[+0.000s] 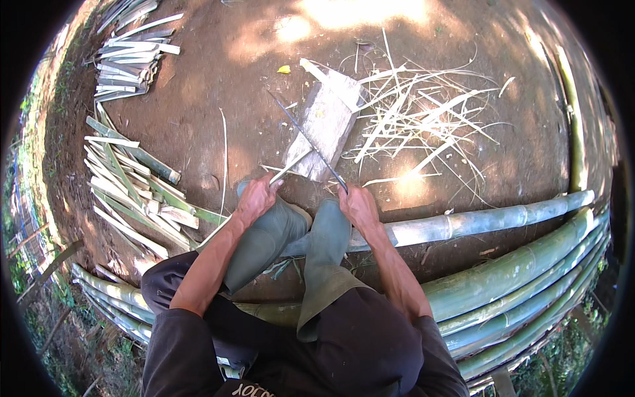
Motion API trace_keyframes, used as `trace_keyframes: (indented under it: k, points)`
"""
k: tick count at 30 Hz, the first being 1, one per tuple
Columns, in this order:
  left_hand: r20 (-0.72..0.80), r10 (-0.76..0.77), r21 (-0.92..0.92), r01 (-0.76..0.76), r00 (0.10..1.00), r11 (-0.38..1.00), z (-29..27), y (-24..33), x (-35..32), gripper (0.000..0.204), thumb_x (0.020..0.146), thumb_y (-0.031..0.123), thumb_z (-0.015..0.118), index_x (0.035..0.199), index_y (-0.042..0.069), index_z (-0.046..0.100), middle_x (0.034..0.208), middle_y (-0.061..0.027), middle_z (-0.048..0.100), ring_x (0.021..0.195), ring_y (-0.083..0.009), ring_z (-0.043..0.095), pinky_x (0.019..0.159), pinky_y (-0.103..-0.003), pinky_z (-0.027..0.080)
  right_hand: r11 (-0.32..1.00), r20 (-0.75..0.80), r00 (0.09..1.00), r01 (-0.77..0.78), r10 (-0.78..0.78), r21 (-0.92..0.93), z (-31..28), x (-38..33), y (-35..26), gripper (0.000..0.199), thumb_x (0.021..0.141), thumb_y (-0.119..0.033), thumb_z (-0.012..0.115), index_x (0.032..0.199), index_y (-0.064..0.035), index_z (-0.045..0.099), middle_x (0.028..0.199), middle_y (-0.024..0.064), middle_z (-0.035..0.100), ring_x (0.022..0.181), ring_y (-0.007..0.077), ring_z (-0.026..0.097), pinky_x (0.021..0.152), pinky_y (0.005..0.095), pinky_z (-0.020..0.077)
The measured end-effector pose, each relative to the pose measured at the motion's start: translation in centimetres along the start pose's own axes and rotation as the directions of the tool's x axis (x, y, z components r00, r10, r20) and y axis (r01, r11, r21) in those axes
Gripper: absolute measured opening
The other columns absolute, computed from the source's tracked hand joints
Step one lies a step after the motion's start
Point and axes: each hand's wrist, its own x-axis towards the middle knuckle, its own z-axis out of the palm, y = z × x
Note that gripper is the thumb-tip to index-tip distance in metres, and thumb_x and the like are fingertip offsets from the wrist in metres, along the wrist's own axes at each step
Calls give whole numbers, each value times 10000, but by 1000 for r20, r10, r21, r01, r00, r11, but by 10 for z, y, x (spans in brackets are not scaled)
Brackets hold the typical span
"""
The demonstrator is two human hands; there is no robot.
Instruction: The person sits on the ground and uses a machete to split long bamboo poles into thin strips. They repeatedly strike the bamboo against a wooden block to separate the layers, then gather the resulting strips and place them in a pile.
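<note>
My left hand [256,200] is closed around a pale bamboo strip [291,165]. The strip's far end rests on a weathered wooden block [337,122], and its near end runs back past my left forearm. In my right hand [359,206] is the handle of a long, dark-bladed knife [305,137]. Its blade slants up and to the left across the block and crosses the strip near the strip's far end. The handle is mostly hidden inside my fist. Both hands are just in front of my green rubber boots [264,231].
Thin bamboo shavings [423,119] are heaped right of the block. Split bamboo pieces [132,178] lie at the left, with another stack [129,66] farther off. A bamboo pole [463,225] crosses behind my boots, and several thick green poles [516,278] lie nearer me.
</note>
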Motion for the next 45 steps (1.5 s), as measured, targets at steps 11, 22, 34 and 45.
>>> trace_keyframes:
  k: [11,22,34,45]
  points:
    - [45,-48,-23,49,998,999,-3,0,0,217,940,214,563,1013,13,600,753,-280,613,713,-466,608,612,-510,445,999,35,999,-23,22,27,-5,-3,-8,326,935,-257,541,896,51,642,780,295,633,708,471,623,655,511,495]
    - [56,-81,-9,81,995,997,-4,5,-1,215,938,218,568,999,16,610,724,-277,610,716,-445,623,612,-508,453,998,4,999,-41,41,49,0,-5,-6,306,918,-265,560,864,23,649,711,279,622,679,471,608,645,520,472]
    - [-126,145,269,-107,981,957,33,-12,-12,599,907,340,606,1266,-102,419,1070,-275,530,956,-421,557,840,-486,455,643,388,903,-409,183,647,12,-6,10,376,966,-334,549,821,8,606,562,-3,477,443,96,464,393,273,387]
    - [482,-89,-124,169,871,978,-7,-96,-5,589,836,401,717,1232,-9,570,1086,-174,664,1008,-265,622,902,-396,460,673,368,918,-365,146,643,6,-3,12,360,958,-309,560,814,18,599,547,10,479,427,112,457,399,298,376]
